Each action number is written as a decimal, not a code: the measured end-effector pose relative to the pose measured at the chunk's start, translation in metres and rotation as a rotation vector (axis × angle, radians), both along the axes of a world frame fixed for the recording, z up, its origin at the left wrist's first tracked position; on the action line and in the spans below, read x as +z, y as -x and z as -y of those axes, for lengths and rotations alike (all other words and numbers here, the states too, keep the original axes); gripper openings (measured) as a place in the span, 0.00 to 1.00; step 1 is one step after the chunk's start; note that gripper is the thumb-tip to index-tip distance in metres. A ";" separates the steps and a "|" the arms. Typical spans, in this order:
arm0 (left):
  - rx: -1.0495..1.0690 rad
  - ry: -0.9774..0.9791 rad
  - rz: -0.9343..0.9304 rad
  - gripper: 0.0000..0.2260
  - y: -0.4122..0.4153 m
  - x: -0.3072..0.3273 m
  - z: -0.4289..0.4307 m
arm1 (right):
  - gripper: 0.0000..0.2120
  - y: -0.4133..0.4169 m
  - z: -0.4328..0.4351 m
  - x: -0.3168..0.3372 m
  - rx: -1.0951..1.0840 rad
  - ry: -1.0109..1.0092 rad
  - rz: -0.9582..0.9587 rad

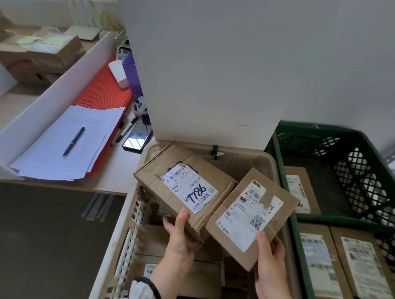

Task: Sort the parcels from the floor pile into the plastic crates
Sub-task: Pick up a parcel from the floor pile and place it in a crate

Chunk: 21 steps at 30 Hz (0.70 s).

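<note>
1. The left hand (179,236) grips the near corner of the box marked 7786 (182,185), thumb on top and fingers curled underneath, so the label faces up and can be read.
2. The right hand (270,257) holds a second box (252,212) the same way by its near edge, thumb laid beside the white label. This one tilts down towards the person.
3. Both parcels hang side by side, touching or nearly so, over the cream crate (121,248). My guess is the labels are being compared before each box gets its crate.
4. More parcels lie flat in that crate below, and others in the green crate (331,131) just to the right, labels up too.
5. On the desk to the left, papers (52,159) with a pen (74,141) on them sit well apart from the sorting.
</note>
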<state>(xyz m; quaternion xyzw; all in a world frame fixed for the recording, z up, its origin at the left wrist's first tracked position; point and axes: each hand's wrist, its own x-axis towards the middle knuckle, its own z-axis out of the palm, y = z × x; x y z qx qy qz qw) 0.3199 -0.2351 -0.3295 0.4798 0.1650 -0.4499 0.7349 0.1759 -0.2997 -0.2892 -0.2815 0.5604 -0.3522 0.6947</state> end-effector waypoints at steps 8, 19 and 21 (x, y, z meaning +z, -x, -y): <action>-0.228 -0.133 0.103 0.46 -0.041 0.033 0.003 | 0.26 -0.016 0.035 -0.022 0.048 0.098 -0.021; -0.891 -0.916 1.191 0.25 -0.178 0.086 0.030 | 0.26 -0.014 0.046 -0.033 0.073 0.126 -0.087; -0.966 -1.022 1.277 0.25 -0.175 0.076 0.030 | 0.27 -0.015 0.057 -0.034 0.095 0.144 -0.124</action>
